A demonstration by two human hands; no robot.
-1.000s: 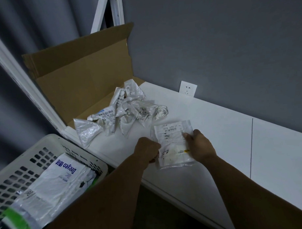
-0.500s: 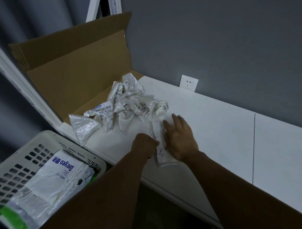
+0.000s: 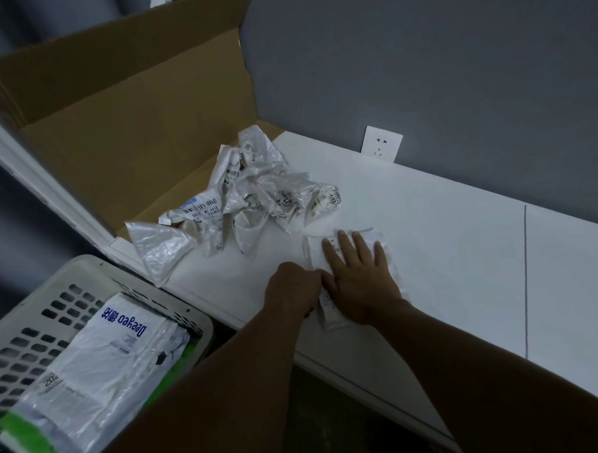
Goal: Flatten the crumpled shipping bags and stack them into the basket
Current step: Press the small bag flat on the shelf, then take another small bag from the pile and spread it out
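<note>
Your basket (image 3: 89, 272), white perforated plastic, lower left: holds stack of flattened bags (image 3: 109, 361), top one white with blue print, green edge beneath; count unclear. One open cardboard box (image 3: 135, 130) behind. Heap of crumpled bags (image 3: 252, 197), glossy, labelled, on white table (image 3: 454, 241); number can't be told. One bag (image 3: 374, 236) lies near table's front edge: your right hand (image 3: 357, 275) presses it, fingers straight, spread; your left hand (image 3: 293, 291) curled, pinching its left edge.
</note>
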